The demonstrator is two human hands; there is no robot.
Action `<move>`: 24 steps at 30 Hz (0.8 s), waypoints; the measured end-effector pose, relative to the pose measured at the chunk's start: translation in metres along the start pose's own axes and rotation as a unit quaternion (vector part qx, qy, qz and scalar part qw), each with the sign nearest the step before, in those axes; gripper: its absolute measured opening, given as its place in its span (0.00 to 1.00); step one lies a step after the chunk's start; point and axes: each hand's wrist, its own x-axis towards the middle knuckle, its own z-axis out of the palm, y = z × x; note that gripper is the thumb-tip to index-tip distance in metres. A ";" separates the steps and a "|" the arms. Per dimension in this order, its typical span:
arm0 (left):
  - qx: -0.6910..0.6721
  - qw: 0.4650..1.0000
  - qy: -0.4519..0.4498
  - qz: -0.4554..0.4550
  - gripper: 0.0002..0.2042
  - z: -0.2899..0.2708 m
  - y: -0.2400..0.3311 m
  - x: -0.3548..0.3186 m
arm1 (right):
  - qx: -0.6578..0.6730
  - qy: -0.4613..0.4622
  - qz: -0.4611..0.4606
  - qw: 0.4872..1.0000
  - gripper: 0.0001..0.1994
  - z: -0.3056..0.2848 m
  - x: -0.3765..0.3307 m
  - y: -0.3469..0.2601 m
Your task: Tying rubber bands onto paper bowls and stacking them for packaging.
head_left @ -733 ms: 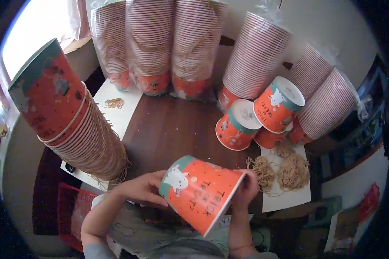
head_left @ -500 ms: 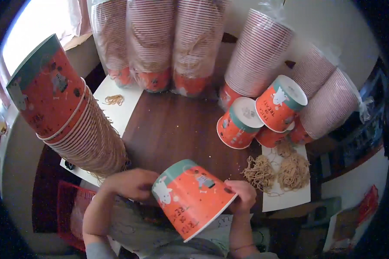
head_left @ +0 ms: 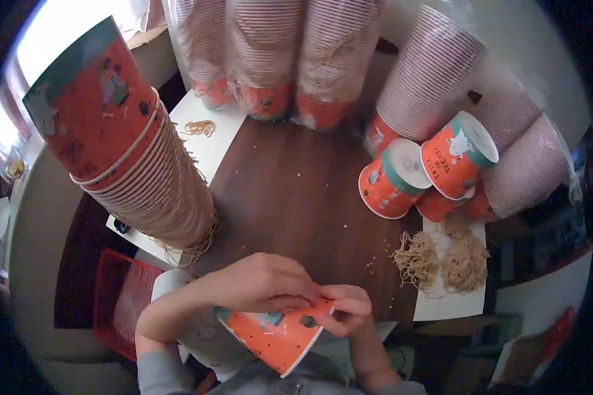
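An orange paper bucket with a green band and cartoon prints lies tilted on its side close to my body. My right hand grips its rim from the right, thumb and fingers closed about the edge. Across the upper side of the bucket reaches my left hand, its bent fingers closed near the rim and touching my right fingers. What the left fingertips pinch, if anything, is hidden. To the left leans a tall stack of nested buckets, with tan cords hanging along its side.
Upside-down buckets are grouped at the right on the brown table. Piles of tan cord lie on a white board nearby. Plastic-wrapped bucket stacks line the back. A red basket stands low at the left.
My left hand has moved right, from the bucket's base end to its rim by my right hand. The bucket is lower and turned. The whole view has shifted slightly.
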 end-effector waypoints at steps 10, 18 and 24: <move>0.103 0.993 -0.007 0.052 0.07 0.006 0.010 -0.003 | -0.249 -0.019 -0.259 0.933 0.23 0.006 -0.002 0.000; 0.155 0.986 0.001 0.066 0.07 0.011 0.013 -0.003 | -0.252 -0.045 -0.210 0.944 0.18 0.001 -0.001 -0.009; 0.151 0.987 0.006 0.053 0.06 0.009 0.019 -0.006 | -0.276 -0.038 -0.173 0.945 0.16 0.003 0.003 -0.018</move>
